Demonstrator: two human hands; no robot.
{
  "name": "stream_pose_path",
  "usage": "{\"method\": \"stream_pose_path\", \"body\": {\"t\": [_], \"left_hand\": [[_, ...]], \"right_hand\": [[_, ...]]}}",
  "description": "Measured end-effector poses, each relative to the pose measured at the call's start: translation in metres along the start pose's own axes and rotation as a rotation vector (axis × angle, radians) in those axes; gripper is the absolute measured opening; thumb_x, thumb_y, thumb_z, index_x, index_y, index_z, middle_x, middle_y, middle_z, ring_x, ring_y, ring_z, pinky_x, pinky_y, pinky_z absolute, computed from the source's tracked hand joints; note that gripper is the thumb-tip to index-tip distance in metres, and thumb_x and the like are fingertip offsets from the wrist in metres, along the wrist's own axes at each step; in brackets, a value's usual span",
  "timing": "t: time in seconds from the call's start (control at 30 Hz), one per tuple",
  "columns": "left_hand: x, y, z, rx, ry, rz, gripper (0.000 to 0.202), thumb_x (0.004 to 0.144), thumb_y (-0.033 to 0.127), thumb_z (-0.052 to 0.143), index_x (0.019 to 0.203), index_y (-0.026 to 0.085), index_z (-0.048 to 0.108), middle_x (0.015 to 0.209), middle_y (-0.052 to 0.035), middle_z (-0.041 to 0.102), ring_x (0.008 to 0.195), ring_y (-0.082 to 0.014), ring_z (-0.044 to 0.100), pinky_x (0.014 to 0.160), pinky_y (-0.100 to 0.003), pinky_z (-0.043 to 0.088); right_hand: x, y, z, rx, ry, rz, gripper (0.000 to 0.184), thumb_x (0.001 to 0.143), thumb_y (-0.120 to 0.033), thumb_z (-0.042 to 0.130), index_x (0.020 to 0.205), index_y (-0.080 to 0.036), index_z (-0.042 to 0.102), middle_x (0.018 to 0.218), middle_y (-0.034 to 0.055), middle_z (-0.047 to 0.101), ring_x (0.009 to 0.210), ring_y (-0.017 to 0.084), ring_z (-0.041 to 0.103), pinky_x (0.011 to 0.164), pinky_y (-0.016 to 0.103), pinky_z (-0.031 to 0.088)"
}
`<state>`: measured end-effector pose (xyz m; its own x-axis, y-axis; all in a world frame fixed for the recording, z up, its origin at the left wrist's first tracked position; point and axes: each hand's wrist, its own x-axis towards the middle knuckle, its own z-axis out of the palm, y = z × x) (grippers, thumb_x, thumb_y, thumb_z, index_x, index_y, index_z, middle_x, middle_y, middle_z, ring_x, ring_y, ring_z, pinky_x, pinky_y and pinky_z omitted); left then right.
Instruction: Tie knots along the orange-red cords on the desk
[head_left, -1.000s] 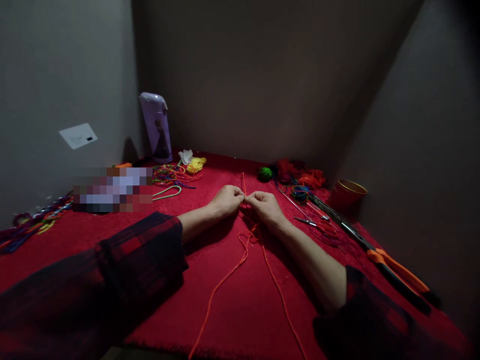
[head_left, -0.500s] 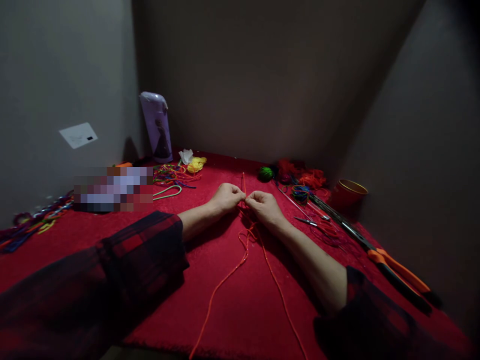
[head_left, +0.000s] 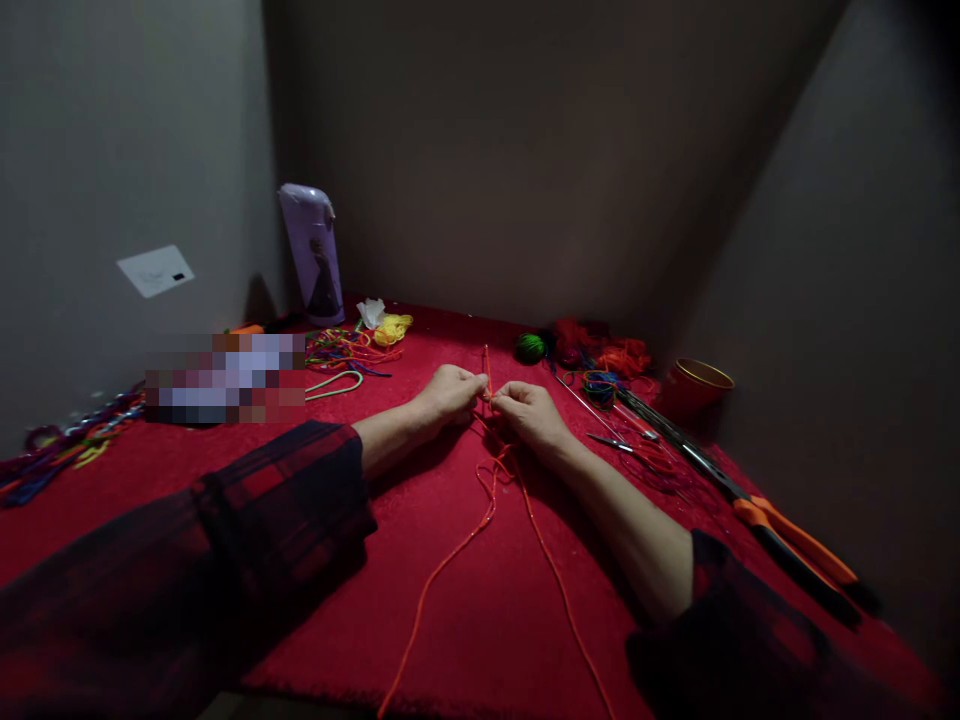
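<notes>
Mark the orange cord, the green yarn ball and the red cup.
Orange cord (head_left: 558,572), head view: on its right-hand strand.
Green yarn ball (head_left: 531,348), head view: middle of the ball.
Red cup (head_left: 687,402), head view: its outer wall below the rim.

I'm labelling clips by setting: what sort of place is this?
Probably a string-craft workspace, judging by the orange cord, the ball of green yarn and the long orange-handled tool.

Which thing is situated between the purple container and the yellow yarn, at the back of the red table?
In the head view, a crumpled white piece, perhaps paper, lies between them.
</notes>
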<state>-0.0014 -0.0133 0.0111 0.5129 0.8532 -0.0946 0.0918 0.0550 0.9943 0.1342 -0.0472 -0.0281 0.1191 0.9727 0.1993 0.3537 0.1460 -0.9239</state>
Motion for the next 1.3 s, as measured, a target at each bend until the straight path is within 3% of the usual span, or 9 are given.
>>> {"method": "stream_pose_path", "body": {"t": [0.23, 0.47, 0.73, 0.9, 1.0, 1.13, 1.3], "left_hand": [[-0.001, 0.0, -0.002, 0.059, -0.007, -0.015, 0.024, 0.081, 0.012, 0.053, 0.057, 0.014, 0.048, 0.033, 0.0081, 0.032, 0.026, -0.0032, 0.024, 0.033, -0.02, 0.014], [0.001, -0.001, -0.001, 0.095, 0.023, -0.03, 0.02, 0.076, 0.009, 0.055, 0.058, 0.015, 0.049, 0.034, 0.0083, 0.034, 0.026, -0.0035, 0.025, 0.034, -0.021, 0.014], [0.002, -0.002, -0.001, 0.134, 0.043, -0.008, 0.02, 0.078, 0.01, 0.054, 0.059, 0.014, 0.049, 0.035, 0.0081, 0.035, 0.027, -0.0031, 0.026, 0.036, -0.022, 0.015], [0.002, -0.003, -0.001, 0.142, 0.043, -0.007, 0.021, 0.079, 0.01, 0.054, 0.059, 0.014, 0.048, 0.035, 0.0083, 0.035, 0.028, -0.0031, 0.026, 0.036, -0.021, 0.015], [0.004, -0.003, -0.001, 0.142, 0.047, -0.006, 0.022, 0.078, 0.01, 0.055, 0.058, 0.014, 0.048, 0.036, 0.008, 0.036, 0.028, -0.0028, 0.026, 0.036, -0.021, 0.016], [0.004, -0.004, -0.001, 0.125, 0.065, -0.015, 0.023, 0.078, 0.01, 0.054, 0.056, 0.014, 0.047, 0.036, 0.0066, 0.039, 0.028, -0.0031, 0.028, 0.036, -0.021, 0.016], [0.001, -0.002, 0.0, 0.07, 0.063, -0.036, 0.021, 0.076, 0.005, 0.05, 0.057, 0.013, 0.049, 0.038, 0.0034, 0.046, 0.028, -0.0035, 0.03, 0.037, -0.021, 0.016]], "right_hand": [[-0.002, -0.002, -0.001, 0.04, -0.014, 0.006, 0.035, 0.065, -0.047, 0.056, 0.063, -0.013, 0.048, 0.049, -0.0026, 0.04, 0.043, 0.005, 0.031, 0.043, 0.017, 0.023], [0.0, 0.001, -0.001, -0.001, -0.015, -0.008, 0.033, 0.064, -0.045, 0.055, 0.066, -0.012, 0.051, 0.055, 0.0003, 0.048, 0.048, 0.006, 0.038, 0.044, 0.017, 0.027], [0.001, 0.005, -0.002, -0.019, 0.086, -0.027, 0.03, 0.07, -0.041, 0.054, 0.075, -0.011, 0.057, 0.057, 0.0003, 0.051, 0.048, 0.007, 0.041, 0.046, 0.018, 0.031], [-0.004, -0.001, -0.002, -0.35, 0.15, -0.083, 0.02, 0.077, -0.029, 0.052, 0.07, -0.013, 0.061, 0.064, 0.0016, 0.057, 0.056, 0.009, 0.046, 0.053, 0.019, 0.03], [-0.011, -0.008, -0.002, -0.535, 0.216, -0.119, 0.022, 0.081, -0.03, 0.053, 0.068, -0.014, 0.062, 0.064, 0.0015, 0.057, 0.056, 0.009, 0.044, 0.055, 0.021, 0.027], [-0.017, -0.013, -0.001, -0.527, 0.266, -0.169, 0.027, 0.083, -0.035, 0.055, 0.066, -0.014, 0.06, 0.061, 0.0013, 0.055, 0.055, 0.009, 0.044, 0.055, 0.021, 0.026], [-0.021, -0.013, 0.003, -0.579, 0.184, -0.32, 0.029, 0.086, -0.038, 0.053, 0.069, -0.016, 0.061, 0.06, 0.0008, 0.055, 0.052, 0.008, 0.042, 0.054, 0.021, 0.025]]}}
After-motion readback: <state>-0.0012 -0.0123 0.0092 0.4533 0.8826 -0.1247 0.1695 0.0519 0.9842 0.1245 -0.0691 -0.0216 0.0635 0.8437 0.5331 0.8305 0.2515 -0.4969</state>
